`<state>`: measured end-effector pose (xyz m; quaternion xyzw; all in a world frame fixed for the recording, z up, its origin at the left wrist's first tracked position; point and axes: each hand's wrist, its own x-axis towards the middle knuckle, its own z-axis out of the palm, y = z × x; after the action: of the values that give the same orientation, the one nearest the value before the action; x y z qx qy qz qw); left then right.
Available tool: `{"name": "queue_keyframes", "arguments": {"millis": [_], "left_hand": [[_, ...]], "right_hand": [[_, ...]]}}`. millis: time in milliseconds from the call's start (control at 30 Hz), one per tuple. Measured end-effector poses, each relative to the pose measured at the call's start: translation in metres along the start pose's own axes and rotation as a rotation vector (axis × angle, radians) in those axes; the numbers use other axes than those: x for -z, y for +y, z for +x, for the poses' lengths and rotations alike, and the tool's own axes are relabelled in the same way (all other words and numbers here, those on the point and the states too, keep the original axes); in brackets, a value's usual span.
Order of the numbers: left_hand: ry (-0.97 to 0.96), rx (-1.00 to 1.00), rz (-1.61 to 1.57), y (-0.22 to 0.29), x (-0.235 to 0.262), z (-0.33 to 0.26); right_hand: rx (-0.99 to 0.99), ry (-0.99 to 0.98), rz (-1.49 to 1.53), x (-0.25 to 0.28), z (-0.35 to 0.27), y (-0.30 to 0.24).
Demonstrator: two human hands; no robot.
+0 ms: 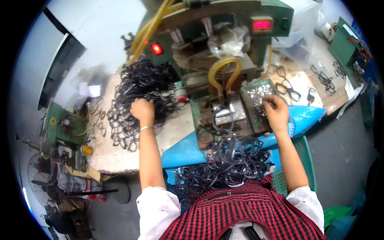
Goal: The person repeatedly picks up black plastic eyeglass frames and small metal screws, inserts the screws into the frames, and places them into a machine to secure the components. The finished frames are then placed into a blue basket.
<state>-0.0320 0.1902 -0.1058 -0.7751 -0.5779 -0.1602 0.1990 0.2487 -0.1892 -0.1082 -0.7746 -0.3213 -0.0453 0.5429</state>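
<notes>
Nearest the person, below the green press machine (224, 48), a heap of finished black eyeglass frames (228, 160) spills over a blue sheet (184, 152) toward a red-and-black checked apron (240, 212). Directly in front of the machine, one black frame (222, 116) sits on the machine's work block. To the right of the machine's front, the right hand (276, 112) rests fingers curled over a green tray of small shiny metal parts (258, 94), seemingly pinching some of them, though the fingertips are hard to make out. To the left of the machine's front, the left hand (143, 110), a thin bangle at the wrist, lies fingers bent down into a large pile of loose black frames (140, 92) on the worn bench top (176, 128); whether it grips one cannot be told. On the machine itself, a yellow hose loop (225, 72), a lit red lamp (156, 49) and a red digital display (261, 25). Farther right of the machine, a few frames (288, 86) lie on a board beside clear plastic bags (300, 32).
</notes>
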Motion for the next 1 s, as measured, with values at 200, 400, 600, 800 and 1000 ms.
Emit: {"name": "queue_keyframes", "arguments": {"millis": [200,400,600,800,1000], "left_hand": [[0.146,-0.244,-0.352,0.005,-0.004,-0.066],[0.022,-0.142,-0.966,0.024,0.023,-0.104],[-0.166,0.323,-1.825,0.031,0.029,-0.147],[-0.036,0.071,-2.271,0.044,0.117,-0.131],[0.260,-0.432,-1.815,0.078,0.194,-0.093]], "right_hand": [[-0.150,0.153,0.060,0.047,-0.045,0.023],[0.073,-0.109,0.378,0.006,-0.015,-0.074],[-0.056,-0.203,0.686,-0.042,-0.003,-0.099],[-0.127,-0.133,0.674,-0.042,-0.012,-0.097],[-0.156,-0.195,0.719,-0.041,-0.013,-0.123]]}}
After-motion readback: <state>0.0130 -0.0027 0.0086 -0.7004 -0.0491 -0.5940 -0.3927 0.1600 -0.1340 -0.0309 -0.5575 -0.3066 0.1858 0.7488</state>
